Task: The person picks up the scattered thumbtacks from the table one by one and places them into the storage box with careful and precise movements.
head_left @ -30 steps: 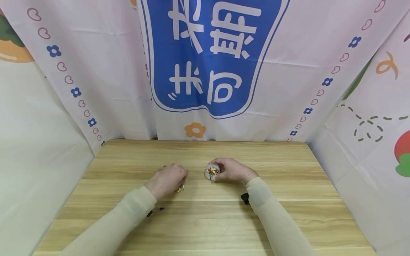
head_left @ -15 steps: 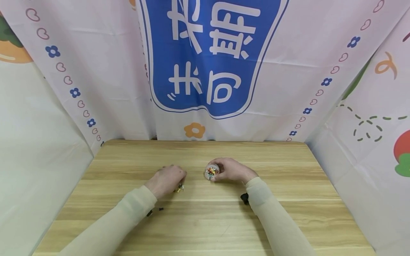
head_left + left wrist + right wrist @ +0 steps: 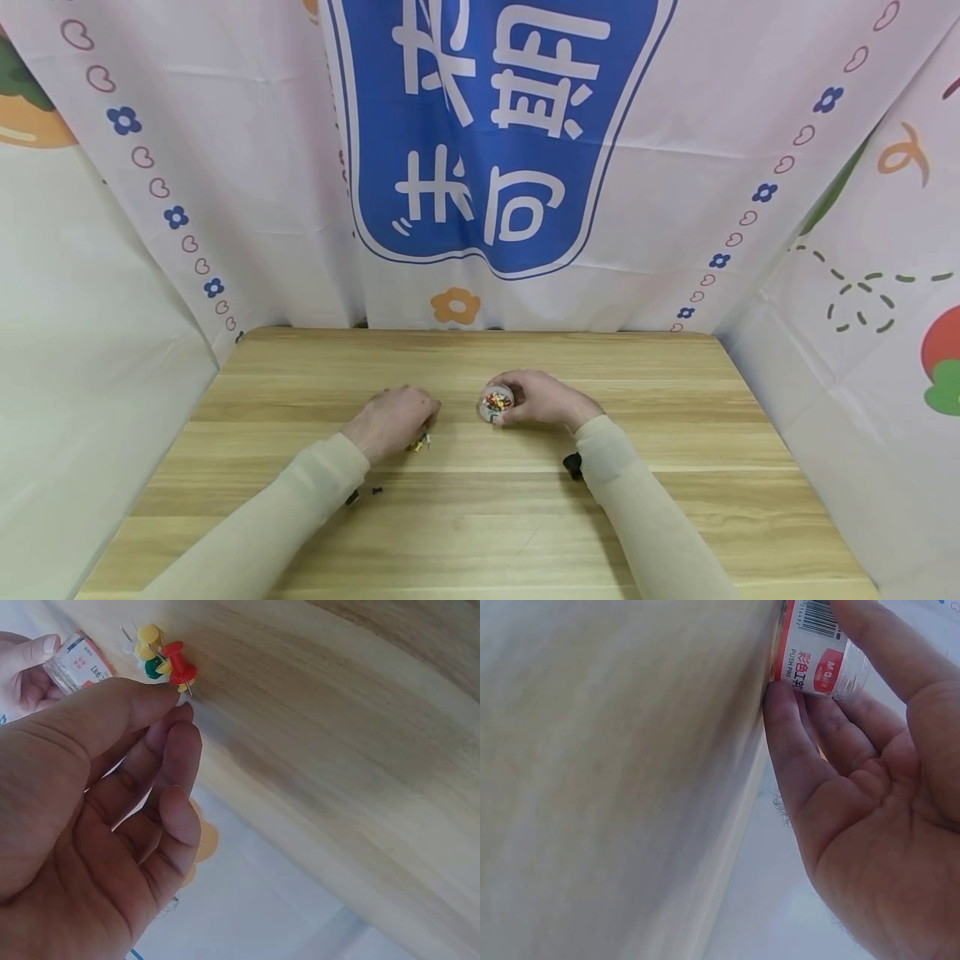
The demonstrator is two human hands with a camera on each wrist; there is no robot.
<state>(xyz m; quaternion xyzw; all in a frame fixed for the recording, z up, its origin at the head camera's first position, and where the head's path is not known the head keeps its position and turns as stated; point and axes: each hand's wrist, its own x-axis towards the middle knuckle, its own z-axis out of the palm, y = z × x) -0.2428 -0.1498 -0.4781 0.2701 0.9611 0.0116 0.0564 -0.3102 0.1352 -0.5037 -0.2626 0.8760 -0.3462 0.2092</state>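
In the head view my left hand [image 3: 390, 421] is low over the left-centre of the table, beside a few push pins [image 3: 418, 445]. The left wrist view shows its thumb and index fingertips close together at a red push pin [image 3: 177, 663], with yellow, green and white pins behind it. I cannot tell whether a pin is pinched there. My right hand [image 3: 543, 398] grips a small clear plastic jar [image 3: 495, 402], thumb on one side and fingers on the other. Colourful push pins show inside. A red and white label with a barcode wraps the jar [image 3: 810, 656].
Two small dark objects, one a tiny black piece [image 3: 377, 490], lie by the left forearm. A black item [image 3: 573, 465] is partly under the right sleeve. The wooden table [image 3: 465, 533] ends at a printed curtain [image 3: 300, 250] behind, with cloth at both sides.
The left fingers shift slightly over the push pins while that hand stays in nearly the same place. The right hand and jar have not visibly moved.
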